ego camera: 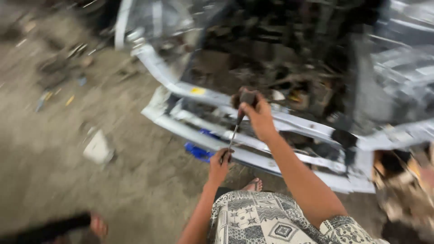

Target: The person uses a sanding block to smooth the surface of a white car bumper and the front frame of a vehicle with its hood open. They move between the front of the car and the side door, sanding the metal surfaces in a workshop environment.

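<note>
Our right hand [257,115] gripping screwdriver [237,126] handle, our left hand [219,165] pinching its shaft near the tip, tip against white car frame [271,162], blue part [199,151] just left, dirt floor [68,149] below

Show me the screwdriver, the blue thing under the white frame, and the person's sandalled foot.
screwdriver [236,131]: head view, on its metal shaft.
blue thing [197,151]: head view, on its visible front part.
sandalled foot [254,185]: head view, on the toes.
</note>
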